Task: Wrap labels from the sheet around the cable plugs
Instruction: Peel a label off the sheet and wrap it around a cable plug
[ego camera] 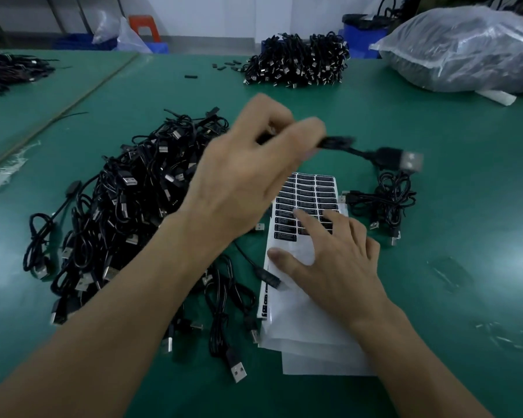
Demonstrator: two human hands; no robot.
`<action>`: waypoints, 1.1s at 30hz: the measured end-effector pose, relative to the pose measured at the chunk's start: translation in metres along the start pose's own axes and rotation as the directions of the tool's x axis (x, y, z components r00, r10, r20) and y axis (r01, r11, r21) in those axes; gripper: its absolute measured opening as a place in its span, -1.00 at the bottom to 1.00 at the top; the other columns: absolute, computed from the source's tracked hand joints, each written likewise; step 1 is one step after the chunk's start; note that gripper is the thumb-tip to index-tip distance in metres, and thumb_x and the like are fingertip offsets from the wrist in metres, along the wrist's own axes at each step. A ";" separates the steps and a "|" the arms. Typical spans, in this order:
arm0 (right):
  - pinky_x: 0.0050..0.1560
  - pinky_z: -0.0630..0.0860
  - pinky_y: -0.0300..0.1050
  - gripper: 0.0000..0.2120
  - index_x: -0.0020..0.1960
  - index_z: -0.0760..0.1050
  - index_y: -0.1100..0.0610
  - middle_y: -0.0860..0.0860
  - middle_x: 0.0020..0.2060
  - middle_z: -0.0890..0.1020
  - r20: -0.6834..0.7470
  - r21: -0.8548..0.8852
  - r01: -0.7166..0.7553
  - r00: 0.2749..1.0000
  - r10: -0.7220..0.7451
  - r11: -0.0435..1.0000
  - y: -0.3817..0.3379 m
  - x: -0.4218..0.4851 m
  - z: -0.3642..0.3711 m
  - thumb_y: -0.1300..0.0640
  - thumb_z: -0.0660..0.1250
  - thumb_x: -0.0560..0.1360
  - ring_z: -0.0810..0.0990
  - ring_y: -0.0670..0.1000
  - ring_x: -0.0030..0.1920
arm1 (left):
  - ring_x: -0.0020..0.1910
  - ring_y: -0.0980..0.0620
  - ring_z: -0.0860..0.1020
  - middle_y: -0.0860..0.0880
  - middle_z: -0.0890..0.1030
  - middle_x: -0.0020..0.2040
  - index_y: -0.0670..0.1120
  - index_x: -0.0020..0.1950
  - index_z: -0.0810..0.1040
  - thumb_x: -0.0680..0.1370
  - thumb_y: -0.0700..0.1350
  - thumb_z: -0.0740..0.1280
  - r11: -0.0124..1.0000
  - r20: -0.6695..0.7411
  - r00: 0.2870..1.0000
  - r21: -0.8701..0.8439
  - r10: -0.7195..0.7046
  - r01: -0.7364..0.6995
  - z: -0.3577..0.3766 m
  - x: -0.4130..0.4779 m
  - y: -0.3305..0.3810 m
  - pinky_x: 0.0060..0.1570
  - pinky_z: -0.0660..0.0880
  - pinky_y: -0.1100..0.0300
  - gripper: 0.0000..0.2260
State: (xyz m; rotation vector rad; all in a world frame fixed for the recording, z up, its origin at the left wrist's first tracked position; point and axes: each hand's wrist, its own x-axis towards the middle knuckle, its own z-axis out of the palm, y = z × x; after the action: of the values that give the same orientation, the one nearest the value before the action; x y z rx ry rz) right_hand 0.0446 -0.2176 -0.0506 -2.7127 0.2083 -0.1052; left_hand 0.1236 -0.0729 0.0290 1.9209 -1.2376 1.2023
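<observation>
My left hand [251,173] is raised above the green table and grips a black cable plug [335,143]; the cable curves right to a silver USB plug [405,160] hanging in the air. Motion blurs both. Below it lies the white label sheet [302,321] with rows of black labels [314,191] on its far half. My right hand [332,260] rests on the sheet with fingers spread, the index fingertip on a label and the thumb on the bare backing paper.
A large tangle of black USB cables [127,206] lies left of the sheet, with loose cables [224,312] in front. A small cable bunch [387,200] sits right of the sheet. Stacked cables [296,60] and a plastic bag [465,46] stand at the back.
</observation>
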 end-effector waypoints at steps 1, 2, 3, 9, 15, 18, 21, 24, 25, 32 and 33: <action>0.49 -0.02 0.16 -0.15 0.56 0.06 -0.26 -0.01 0.55 0.15 -0.022 0.022 0.004 1.000 -0.003 1.000 0.001 0.001 0.000 -0.56 0.05 0.35 -0.01 0.04 0.55 | -0.33 -0.03 0.40 -0.20 0.51 -0.13 -0.06 0.19 0.42 0.69 -0.13 0.25 1.000 0.077 0.997 0.010 0.009 -0.009 0.001 -0.002 0.003 -0.35 0.36 0.22 -0.90; 0.49 0.00 0.16 -0.11 0.57 0.03 -0.24 -0.02 0.54 0.18 -0.054 0.047 0.009 0.999 -0.007 0.999 0.001 0.002 -0.001 -0.56 0.10 0.34 0.01 0.04 0.54 | -0.37 -0.06 0.42 -0.17 0.51 -0.13 -0.04 0.21 0.44 0.69 -0.09 0.23 0.999 0.171 0.985 0.034 -0.010 0.004 0.002 -0.006 0.005 -0.41 0.38 0.19 -0.89; 0.46 0.05 0.14 -0.09 0.57 0.04 -0.22 -0.05 0.51 0.22 -0.092 0.080 0.016 0.996 -0.009 0.997 0.000 0.004 -0.002 -0.56 0.15 0.32 0.06 0.04 0.53 | -0.38 -0.08 0.46 -0.13 0.52 -0.12 -0.02 0.22 0.49 0.68 -0.02 0.19 0.996 0.268 0.961 0.082 -0.066 0.046 0.003 -0.010 0.005 -0.44 0.42 0.15 -0.83; 0.00 0.47 -0.30 -0.25 0.43 0.31 -0.18 -0.19 0.02 0.60 -0.215 0.702 0.067 0.969 0.121 0.709 0.001 0.008 -0.008 -0.35 0.46 0.32 0.56 -0.24 0.05 | -0.04 -0.04 0.62 0.14 0.61 0.02 0.12 0.21 0.52 0.61 0.24 0.02 0.858 0.586 0.628 0.334 -0.513 0.390 0.002 -0.047 -0.004 -0.14 0.54 0.02 -0.61; -0.17 0.45 -0.44 -0.87 0.09 0.62 -0.09 -0.23 -0.25 0.66 -0.325 0.693 0.198 0.944 0.056 0.693 0.006 0.010 -0.014 0.03 0.43 0.54 0.62 -0.23 -0.22 | -0.25 0.00 0.57 0.09 0.63 -0.09 -0.08 0.11 0.60 0.63 0.14 0.13 0.918 0.422 0.822 0.075 -0.384 0.390 0.003 -0.061 0.005 -0.31 0.55 -0.04 -0.62; -0.18 0.47 -0.40 -0.93 -0.05 0.60 -0.18 -0.23 -0.27 0.67 -0.313 0.660 0.217 0.950 0.000 0.719 0.005 0.011 -0.013 -0.01 0.38 0.57 0.64 -0.19 -0.23 | -0.24 0.07 0.54 0.13 0.62 -0.09 -0.06 0.14 0.59 0.62 0.15 0.15 0.905 0.416 0.820 0.019 -0.393 0.424 0.000 -0.060 0.008 -0.31 0.54 0.00 -0.65; -0.14 0.54 -0.29 -0.92 -0.08 0.64 -0.10 -0.16 -0.26 0.68 -0.336 0.703 0.223 0.941 0.040 0.675 0.008 0.012 -0.013 0.04 0.39 0.56 0.64 -0.14 -0.22 | -0.19 0.10 0.58 0.19 0.62 -0.08 0.04 0.23 0.52 0.59 0.25 0.15 0.880 0.476 0.766 0.035 -0.432 0.474 -0.004 -0.062 0.009 -0.25 0.55 0.05 -0.62; -0.13 0.59 -0.23 -0.88 -0.13 0.66 -0.06 -0.08 -0.25 0.71 -0.351 0.828 0.206 0.916 0.196 0.522 0.013 0.014 -0.017 0.14 0.43 0.54 0.65 -0.09 -0.21 | -0.15 0.15 0.55 0.25 0.54 -0.06 0.15 0.35 0.42 0.52 0.35 0.17 0.843 0.569 0.652 0.155 -0.502 0.514 -0.008 -0.066 0.008 -0.17 0.52 0.11 -0.52; -0.17 0.56 -0.28 -0.86 -0.13 0.66 -0.04 -0.08 -0.27 0.70 -0.349 0.864 0.205 0.902 0.255 0.460 0.014 0.015 -0.019 0.18 0.43 0.54 0.64 -0.11 -0.23 | -0.14 0.16 0.54 0.25 0.54 -0.06 0.17 0.37 0.41 0.52 0.36 0.18 0.833 0.594 0.614 0.197 -0.521 0.516 -0.009 -0.067 0.008 -0.14 0.53 0.12 -0.51; -0.28 0.49 -0.35 -0.90 -0.06 0.61 0.05 -0.07 -0.35 0.67 -0.295 0.951 0.191 0.794 0.531 0.242 0.021 0.021 -0.029 0.25 0.40 0.55 0.60 -0.16 -0.33 | -0.11 0.01 0.59 0.11 0.60 -0.12 -0.01 0.05 0.63 0.60 0.23 0.01 0.812 0.649 0.546 0.202 -0.529 0.547 -0.013 -0.070 0.005 -0.05 0.55 -0.05 -0.52; -0.29 0.49 -0.34 -0.90 -0.05 0.61 0.05 -0.07 -0.36 0.67 -0.289 0.953 0.186 0.791 0.540 0.238 0.021 0.021 -0.028 0.24 0.40 0.55 0.59 -0.16 -0.34 | -0.12 0.02 0.58 0.11 0.60 -0.14 -0.03 0.03 0.64 0.58 0.26 0.01 0.809 0.663 0.538 0.180 -0.520 0.560 -0.013 -0.070 0.005 -0.04 0.55 -0.05 -0.49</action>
State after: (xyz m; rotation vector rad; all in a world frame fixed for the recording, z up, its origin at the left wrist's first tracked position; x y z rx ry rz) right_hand 0.0595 -0.2515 -0.0328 -1.2422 0.4688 -0.7501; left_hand 0.1021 -0.0360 -0.0276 2.5493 -0.8194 0.0854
